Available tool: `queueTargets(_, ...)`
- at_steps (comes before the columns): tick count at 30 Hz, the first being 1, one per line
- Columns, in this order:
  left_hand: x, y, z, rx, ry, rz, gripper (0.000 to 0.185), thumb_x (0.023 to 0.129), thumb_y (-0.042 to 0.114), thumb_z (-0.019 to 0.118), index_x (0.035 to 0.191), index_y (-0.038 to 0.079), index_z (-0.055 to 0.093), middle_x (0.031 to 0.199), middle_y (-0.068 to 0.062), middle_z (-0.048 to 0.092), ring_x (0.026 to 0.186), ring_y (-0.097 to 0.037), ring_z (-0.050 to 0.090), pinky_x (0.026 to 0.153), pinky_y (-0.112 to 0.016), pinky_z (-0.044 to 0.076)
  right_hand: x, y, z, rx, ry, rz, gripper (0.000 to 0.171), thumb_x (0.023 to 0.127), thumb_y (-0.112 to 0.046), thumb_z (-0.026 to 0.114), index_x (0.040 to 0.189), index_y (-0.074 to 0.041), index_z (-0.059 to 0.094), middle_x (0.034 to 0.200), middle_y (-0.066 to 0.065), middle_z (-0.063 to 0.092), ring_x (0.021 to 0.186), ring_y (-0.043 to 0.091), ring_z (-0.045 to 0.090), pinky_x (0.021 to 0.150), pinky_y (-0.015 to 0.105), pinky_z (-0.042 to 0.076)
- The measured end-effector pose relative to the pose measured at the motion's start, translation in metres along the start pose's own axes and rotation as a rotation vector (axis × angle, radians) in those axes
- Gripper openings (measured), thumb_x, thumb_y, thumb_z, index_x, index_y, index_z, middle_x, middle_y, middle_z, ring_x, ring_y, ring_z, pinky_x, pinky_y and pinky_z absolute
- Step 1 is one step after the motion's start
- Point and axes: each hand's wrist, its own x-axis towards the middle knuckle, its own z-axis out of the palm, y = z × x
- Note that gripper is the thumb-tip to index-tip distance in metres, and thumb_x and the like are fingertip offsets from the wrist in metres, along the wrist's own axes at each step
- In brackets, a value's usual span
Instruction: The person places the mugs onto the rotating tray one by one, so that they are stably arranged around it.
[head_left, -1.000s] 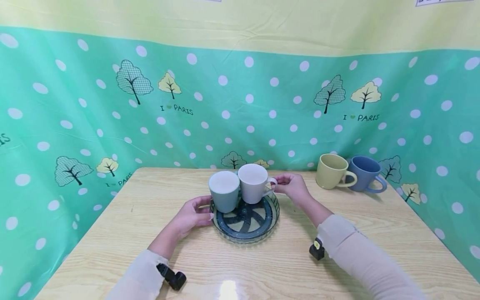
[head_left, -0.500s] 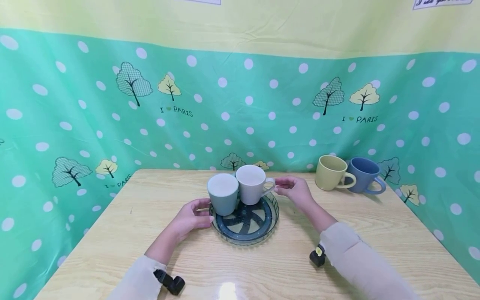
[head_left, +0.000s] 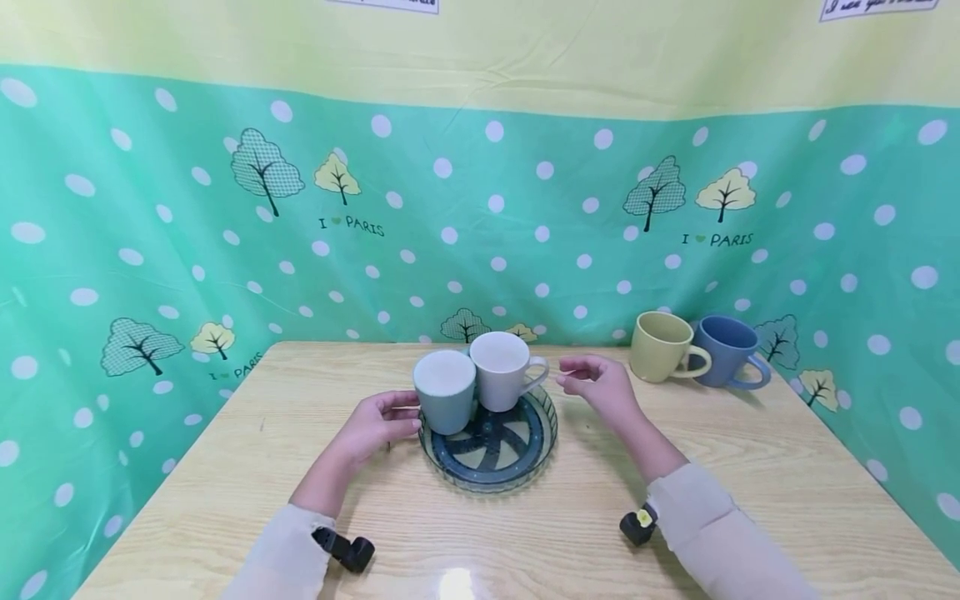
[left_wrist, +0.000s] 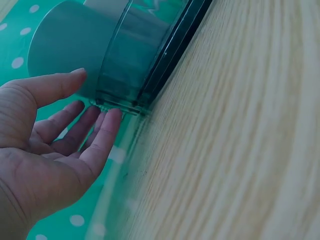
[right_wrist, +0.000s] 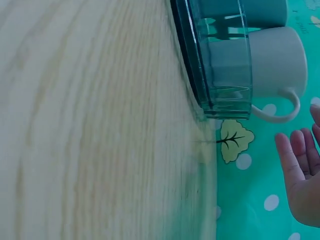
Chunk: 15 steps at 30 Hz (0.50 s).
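Resting my left hand (head_left: 375, 427) on the table (head_left: 225, 467) just beside the glass tray (head_left: 491, 467), I keep the fingers (left_wrist: 102, 137) straight and relaxed, their tips at the tray's rim; from the wrist view they seem to touch the rim, though I cannot be sure. My right hand (head_left: 600, 385) hangs just above the table on the other side of the tray, fingers loosely spread and holding nothing, clear of the handle of the white mug (head_left: 501, 380). That mug stands upright at the back of the tray with its handle pointing toward my right hand. The grey-blue mug (head_left: 446, 401) stands upright right next to it, on the side near my left hand, the two touching or nearly so. Well apart, at the far right corner of the table, a yellow mug (head_left: 663, 346) and a blue mug (head_left: 726, 348) stand side by side.
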Motion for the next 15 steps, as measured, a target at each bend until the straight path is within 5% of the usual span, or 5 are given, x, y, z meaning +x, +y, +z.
queueTargets(15, 0.014, -0.007, -0.006, 0.051, -0.041, 0.009, 0.061, 0.084, 0.004, 0.075, 0.138, -0.005, 0.049, 0.132, -0.020, 0.056, 0.120, -0.033, 0.053, 0.094, -0.033, 0.053, -0.012, 0.004, -0.031, -0.027, -0.073, -0.071, 0.050, 0.088, -0.018, 0.074, 0.132, -0.001, 0.057, 0.129, 0.015, 0.059, 0.112, 0.023, 0.060, 0.090, 0.024, 0.053)
